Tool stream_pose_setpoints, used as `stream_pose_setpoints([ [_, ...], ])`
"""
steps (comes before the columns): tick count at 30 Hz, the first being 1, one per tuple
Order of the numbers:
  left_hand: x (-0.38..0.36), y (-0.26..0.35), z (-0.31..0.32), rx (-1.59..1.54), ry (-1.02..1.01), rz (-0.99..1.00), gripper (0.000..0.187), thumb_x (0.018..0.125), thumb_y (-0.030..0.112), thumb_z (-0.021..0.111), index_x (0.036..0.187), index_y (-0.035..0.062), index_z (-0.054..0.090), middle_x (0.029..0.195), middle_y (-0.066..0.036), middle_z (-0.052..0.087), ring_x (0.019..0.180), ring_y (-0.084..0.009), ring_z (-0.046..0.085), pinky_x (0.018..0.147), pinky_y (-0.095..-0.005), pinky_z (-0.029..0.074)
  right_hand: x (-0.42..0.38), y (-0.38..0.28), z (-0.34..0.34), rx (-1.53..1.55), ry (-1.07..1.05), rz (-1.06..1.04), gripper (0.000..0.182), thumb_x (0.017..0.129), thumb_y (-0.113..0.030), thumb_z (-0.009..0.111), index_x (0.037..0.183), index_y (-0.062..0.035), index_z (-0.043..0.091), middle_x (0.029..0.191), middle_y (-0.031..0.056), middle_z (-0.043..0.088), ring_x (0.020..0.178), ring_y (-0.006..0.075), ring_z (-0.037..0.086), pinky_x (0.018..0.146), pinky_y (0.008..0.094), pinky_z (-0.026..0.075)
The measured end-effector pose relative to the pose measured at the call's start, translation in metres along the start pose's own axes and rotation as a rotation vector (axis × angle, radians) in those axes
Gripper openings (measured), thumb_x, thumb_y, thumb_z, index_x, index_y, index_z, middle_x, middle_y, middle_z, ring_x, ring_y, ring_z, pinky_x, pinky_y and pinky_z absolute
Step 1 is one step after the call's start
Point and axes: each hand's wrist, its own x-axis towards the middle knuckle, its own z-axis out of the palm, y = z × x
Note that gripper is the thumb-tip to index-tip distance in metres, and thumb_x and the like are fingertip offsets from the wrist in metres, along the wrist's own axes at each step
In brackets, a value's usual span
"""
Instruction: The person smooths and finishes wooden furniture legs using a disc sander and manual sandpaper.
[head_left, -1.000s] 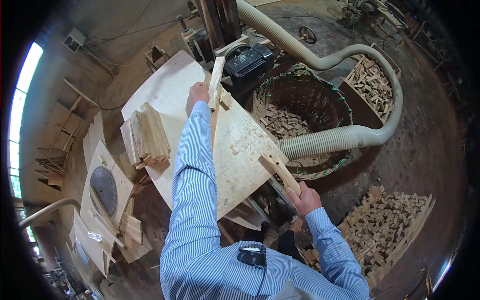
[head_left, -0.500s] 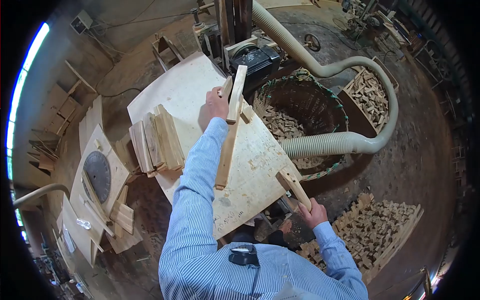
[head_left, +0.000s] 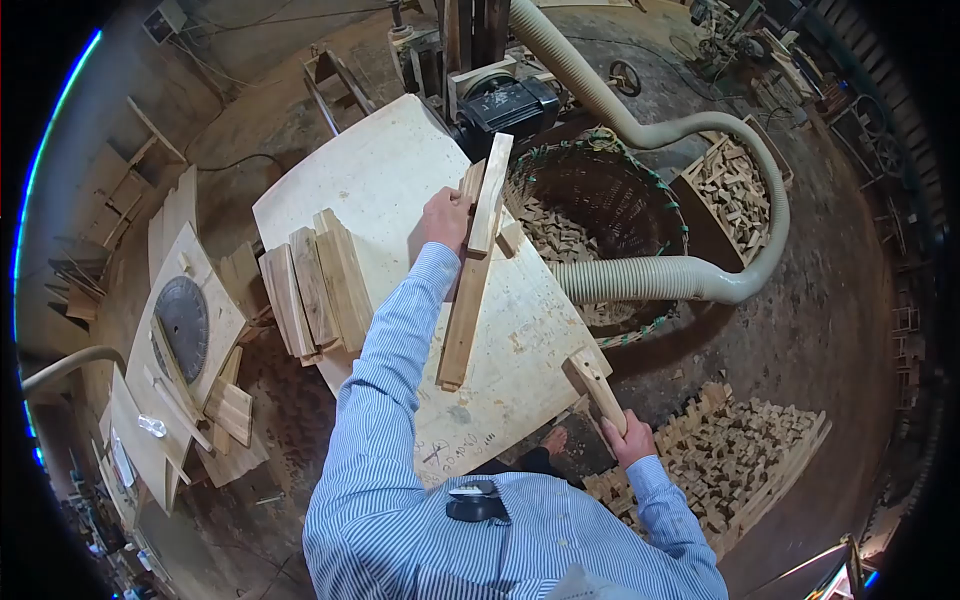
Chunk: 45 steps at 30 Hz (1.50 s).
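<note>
On the pale worktable (head_left: 540, 350), my left hand (head_left: 446, 218) is closed on a wooden piece (head_left: 472, 181) beside an upright light wooden guide (head_left: 491, 195). A long brown board (head_left: 464, 330) runs from under the guide toward me. My right hand (head_left: 630, 440) is wrapped round a wooden handle (head_left: 603, 396) at the table's right corner. To the left of my left arm, several wooden boards (head_left: 318, 290) lie side by side on the table. A small block (head_left: 509, 238) touches the guide's right side.
Beyond the table are a black motor (head_left: 508, 106), a wicker basket (head_left: 684, 235) and a ribbed hose (head_left: 650, 280). Cut blocks (head_left: 730, 465) cover the floor at right. A round saw blade (head_left: 181, 328) sits on a table at left.
The guide and long board appear slightly shifted right with the tabletop. My left hand has moved slightly right and down in view. The handle and my right hand sit a little lower.
</note>
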Motion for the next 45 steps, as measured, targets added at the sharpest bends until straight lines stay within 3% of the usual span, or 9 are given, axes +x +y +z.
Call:
stream_pose_setpoints([
  [4, 0.016, 0.004, 0.006, -0.111, -0.037, -0.079, 0.025, 0.093, 0.023, 0.077, 0.093, -0.0018, 0.077, 0.088, -0.017, 0.078, 0.076, -0.0275, 0.078, 0.078, -0.0408, 0.061, -0.001, 0.001, 0.000, -0.002, -0.016, 0.015, 0.042, 0.097, -0.041, 0.074, 0.099, -0.0008, 0.064, 0.084, 0.0268, 0.072, 0.083, 0.0482, 0.072, 0.071, 0.0537, 0.056],
  [19, 0.027, 0.021, 0.011, -0.264, 0.017, -0.201, 0.015, 0.093, 0.014, 0.077, 0.092, -0.0010, 0.080, 0.081, -0.012, 0.078, 0.069, -0.0194, 0.076, 0.072, -0.0338, 0.061, 0.003, -0.002, 0.001, -0.086, -0.064, 0.049, 0.043, 0.099, -0.046, 0.070, 0.103, -0.0028, 0.065, 0.084, 0.0248, 0.073, 0.084, 0.0475, 0.073, 0.073, 0.0544, 0.056],
  [26, 0.031, 0.021, 0.013, -0.203, 0.079, -0.170, 0.014, 0.093, 0.012, 0.076, 0.090, -0.0007, 0.081, 0.080, -0.012, 0.079, 0.070, -0.0196, 0.076, 0.070, -0.0339, 0.061, 0.011, 0.005, 0.009, -0.029, -0.066, 0.019, 0.041, 0.099, -0.041, 0.072, 0.101, -0.0011, 0.062, 0.084, 0.0275, 0.072, 0.083, 0.0490, 0.072, 0.072, 0.0542, 0.056],
  [33, 0.051, -0.005, 0.025, -0.201, 0.143, -0.109, 0.014, 0.087, 0.016, 0.079, 0.089, 0.0022, 0.083, 0.083, -0.015, 0.079, 0.074, -0.0255, 0.077, 0.075, -0.0388, 0.061, 0.021, 0.013, 0.020, -0.014, -0.046, -0.023, 0.041, 0.099, -0.042, 0.071, 0.101, -0.0014, 0.063, 0.084, 0.0272, 0.072, 0.084, 0.0486, 0.072, 0.073, 0.0537, 0.057],
  [35, 0.056, -0.007, 0.023, -0.091, 0.153, -0.068, 0.014, 0.093, 0.015, 0.078, 0.098, 0.0022, 0.083, 0.087, -0.009, 0.080, 0.074, -0.0170, 0.076, 0.073, -0.0320, 0.061, 0.026, 0.014, 0.024, -0.005, -0.014, -0.065, 0.041, 0.099, -0.042, 0.071, 0.101, -0.0017, 0.063, 0.083, 0.0277, 0.072, 0.084, 0.0485, 0.072, 0.072, 0.0541, 0.057],
  [36, 0.058, -0.006, 0.022, -0.090, 0.161, -0.065, 0.014, 0.093, 0.015, 0.078, 0.098, 0.0022, 0.083, 0.087, -0.009, 0.080, 0.074, -0.0170, 0.076, 0.073, -0.0320, 0.061, 0.029, 0.014, 0.025, -0.003, -0.014, -0.074, 0.041, 0.099, -0.042, 0.071, 0.101, -0.0017, 0.063, 0.083, 0.0277, 0.072, 0.084, 0.0485, 0.072, 0.072, 0.0541, 0.057],
  [38, 0.060, -0.007, 0.021, -0.202, 0.155, -0.114, 0.017, 0.088, 0.019, 0.081, 0.090, 0.0030, 0.083, 0.083, -0.015, 0.080, 0.075, -0.0260, 0.077, 0.076, -0.0397, 0.061, 0.032, 0.014, 0.027, 0.005, -0.044, -0.044, 0.042, 0.099, -0.043, 0.071, 0.100, -0.0017, 0.062, 0.083, 0.0286, 0.071, 0.084, 0.0489, 0.072, 0.072, 0.0551, 0.056],
  [45, 0.082, -0.009, 0.015, -0.107, 0.190, -0.094, 0.017, 0.089, 0.023, 0.080, 0.091, 0.0065, 0.084, 0.090, -0.016, 0.080, 0.085, -0.0303, 0.077, 0.085, -0.0409, 0.060, 0.046, 0.005, 0.037, 0.001, 0.025, -0.105, 0.044, 0.099, -0.045, 0.070, 0.098, -0.0015, 0.061, 0.081, 0.0287, 0.070, 0.081, 0.0503, 0.071, 0.071, 0.0564, 0.055],
])
